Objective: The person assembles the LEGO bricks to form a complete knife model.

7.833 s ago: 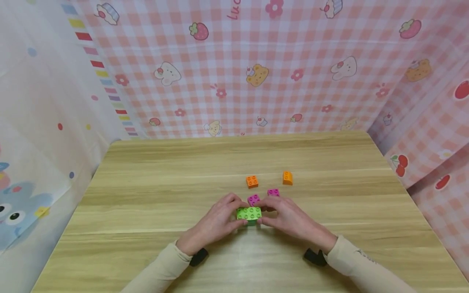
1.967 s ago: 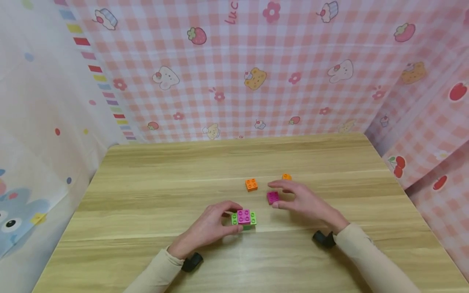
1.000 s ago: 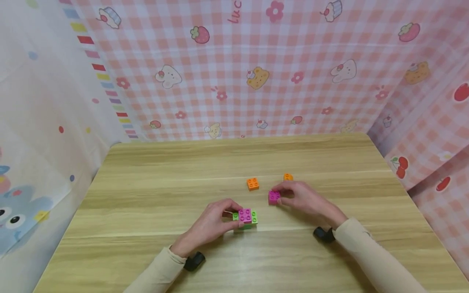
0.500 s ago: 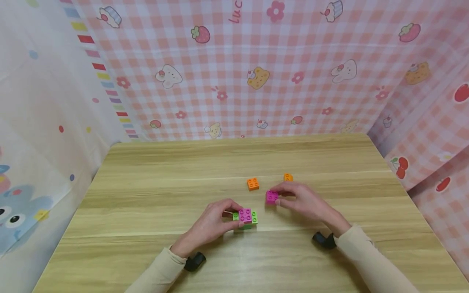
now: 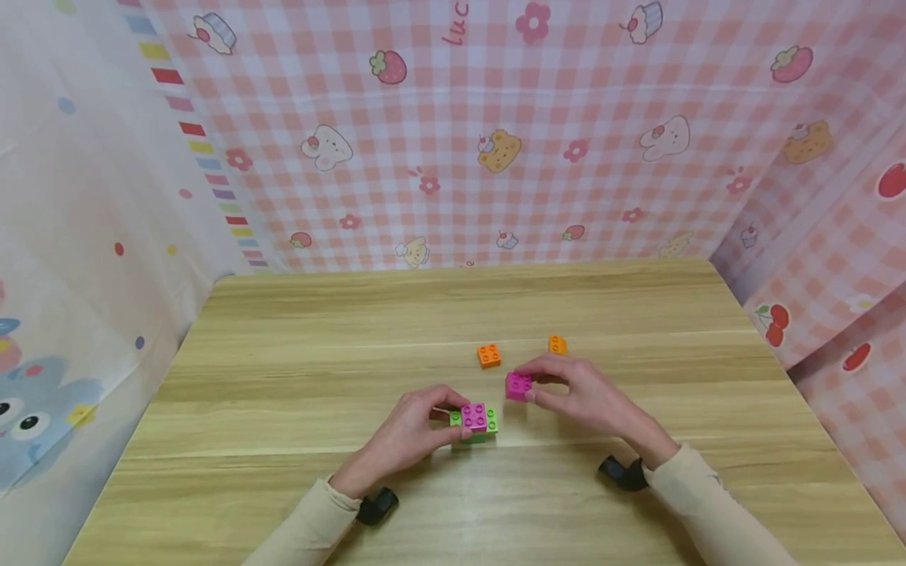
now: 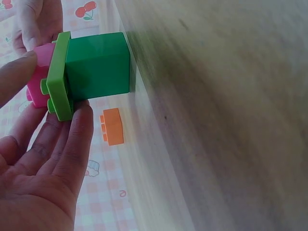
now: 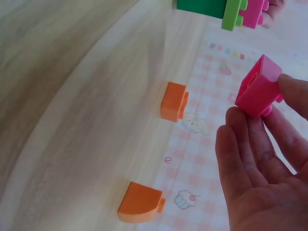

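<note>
My left hand (image 5: 406, 436) grips a small stack of toy building bricks near the middle of the table. At its bottom is a dark green brick (image 6: 98, 65); a flat light green brick (image 6: 58, 77) lies across that, and a pink brick (image 5: 473, 417) tops it. Thumb and fingers hold the stack from both sides at the upper layers. To the right, my right hand (image 5: 583, 397) pinches a second pink brick (image 7: 260, 89) between thumb and fingertips. This brick is raised off the table, its hollow underside partly showing in the right wrist view.
Behind the hands, an orange square brick (image 5: 488, 356) sits on the wooden table (image 5: 297, 354). An orange brick with a curved side (image 7: 140, 202) stands farther right, just beyond the right hand. A pink checked cloth (image 5: 425, 110) hangs behind the table's back edge.
Earlier both hands were on the green bricks; a pink brick has since been put on top. The right hand then took the other pink brick and moved it left toward the stack.
</note>
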Action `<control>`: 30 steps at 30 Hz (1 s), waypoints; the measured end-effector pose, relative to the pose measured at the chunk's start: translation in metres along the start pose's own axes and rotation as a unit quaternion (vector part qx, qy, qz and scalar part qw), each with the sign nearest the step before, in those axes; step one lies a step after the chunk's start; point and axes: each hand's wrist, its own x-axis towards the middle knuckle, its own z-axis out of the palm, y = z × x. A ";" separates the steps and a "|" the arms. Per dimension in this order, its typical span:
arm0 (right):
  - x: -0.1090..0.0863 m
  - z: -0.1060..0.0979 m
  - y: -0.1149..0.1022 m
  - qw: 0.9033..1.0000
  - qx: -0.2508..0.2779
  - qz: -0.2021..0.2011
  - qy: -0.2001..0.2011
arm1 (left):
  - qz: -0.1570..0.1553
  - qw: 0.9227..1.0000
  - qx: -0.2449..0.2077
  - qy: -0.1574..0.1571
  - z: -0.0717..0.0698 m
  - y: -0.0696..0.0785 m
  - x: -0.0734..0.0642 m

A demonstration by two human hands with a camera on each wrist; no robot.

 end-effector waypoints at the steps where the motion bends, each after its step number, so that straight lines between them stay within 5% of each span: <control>1: 0.000 0.000 -0.001 1.000 -0.001 -0.003 0.001 | 0.000 1.000 0.000 0.000 0.000 0.000 0.000; 30: 0.007 0.013 -0.031 0.998 0.015 -0.059 0.004 | -0.009 1.000 -0.014 -0.005 -0.002 0.000 -0.002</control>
